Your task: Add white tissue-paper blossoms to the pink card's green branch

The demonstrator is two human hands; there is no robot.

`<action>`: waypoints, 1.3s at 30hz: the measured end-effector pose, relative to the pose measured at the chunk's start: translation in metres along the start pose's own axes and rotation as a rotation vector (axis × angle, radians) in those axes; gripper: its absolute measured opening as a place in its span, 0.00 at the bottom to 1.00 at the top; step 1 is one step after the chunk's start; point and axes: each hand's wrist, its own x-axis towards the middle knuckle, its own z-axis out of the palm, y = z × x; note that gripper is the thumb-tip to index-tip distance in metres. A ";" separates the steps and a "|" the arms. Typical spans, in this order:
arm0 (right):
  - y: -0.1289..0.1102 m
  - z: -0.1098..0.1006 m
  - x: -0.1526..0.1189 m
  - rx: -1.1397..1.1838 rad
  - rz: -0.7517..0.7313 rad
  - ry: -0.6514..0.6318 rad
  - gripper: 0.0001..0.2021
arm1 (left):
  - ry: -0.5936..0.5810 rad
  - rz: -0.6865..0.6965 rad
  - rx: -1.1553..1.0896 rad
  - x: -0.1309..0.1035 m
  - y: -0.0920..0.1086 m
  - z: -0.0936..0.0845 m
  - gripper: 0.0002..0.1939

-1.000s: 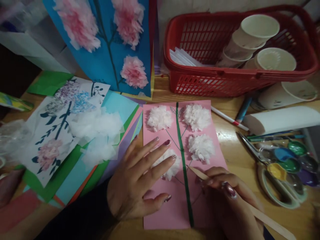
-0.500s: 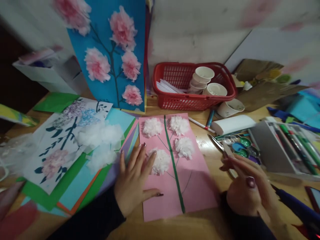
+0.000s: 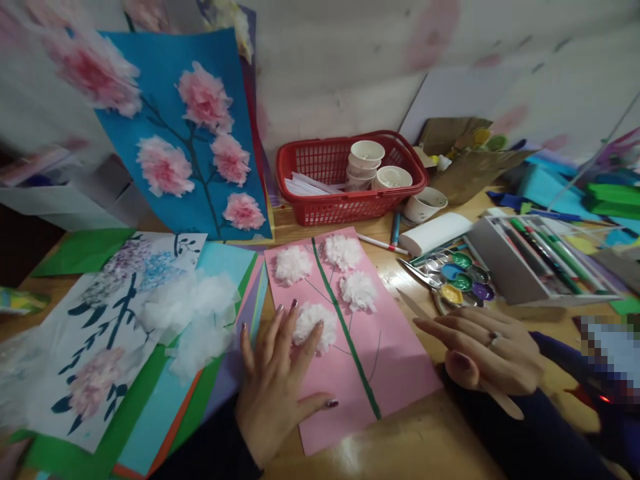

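Observation:
A pink card [image 3: 395, 363] lies on the wooden table with a green stem and several white tissue flowers [image 3: 345, 252] glued to it. My left hand [image 3: 280, 383] rests flat on the card's left side, fingers spread, fingertips on the lowest white flower [image 3: 320, 325]. My right hand [image 3: 483, 350] hovers just off the card's right edge and holds a thin wooden stick [image 3: 415, 305], whose pointed tip sticks out up and left past my fingers, while its other end shows below my palm.
A red basket [image 3: 320, 207] with paper cups stands at the back. A blue flower picture [image 3: 185, 133] leans behind. Paint pots [image 3: 463, 280], scissors [image 3: 417, 272], a marker tray [image 3: 540, 260] and a white roll [image 3: 435, 233] sit right. Loose tissue [image 3: 195, 313] and coloured sheets lie left.
My right hand has lifted the stick off the card and moved right, off its edge. The view has pulled back and up. My left hand stays on the card.

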 end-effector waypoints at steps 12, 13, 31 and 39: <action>-0.026 -0.012 0.006 -0.159 -0.520 -0.090 0.24 | 0.039 -0.095 -0.125 0.004 -0.006 -0.001 0.54; -0.030 -0.014 0.005 -0.154 -0.512 -0.067 0.24 | 0.054 -0.093 -0.157 0.007 -0.005 -0.004 0.52; -0.038 0.002 -0.040 0.240 -0.360 0.012 0.11 | 0.009 -0.276 -1.202 0.043 0.082 -0.012 0.12; -0.037 0.015 -0.054 0.215 -0.247 0.017 0.09 | 0.002 -0.405 -1.249 0.048 0.088 -0.007 0.11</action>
